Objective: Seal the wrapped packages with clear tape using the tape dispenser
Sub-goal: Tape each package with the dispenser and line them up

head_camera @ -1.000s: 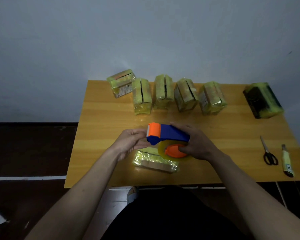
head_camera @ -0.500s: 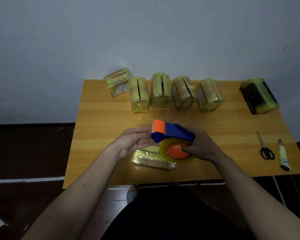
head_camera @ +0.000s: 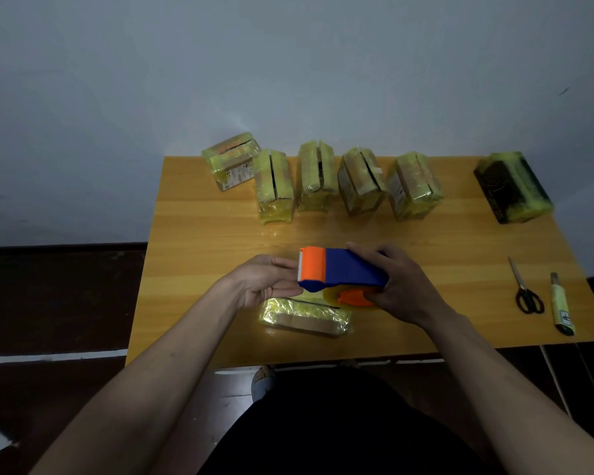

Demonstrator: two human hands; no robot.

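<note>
Held just above the flat wrapped package [head_camera: 305,316], the rigid, light-looking tape dispenser [head_camera: 343,273] is gripped by the right hand [head_camera: 403,286] while the left hand [head_camera: 264,281] pinches its orange mouth, probably the tape end.

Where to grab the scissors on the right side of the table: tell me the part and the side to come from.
Take the scissors by the black handle loops, coming from the near edge of the table. The loops point toward the person and the closed blades point away. They lie flat, apart from the utility knife on their right, so the right hand would have room, once it frees up.
</note>
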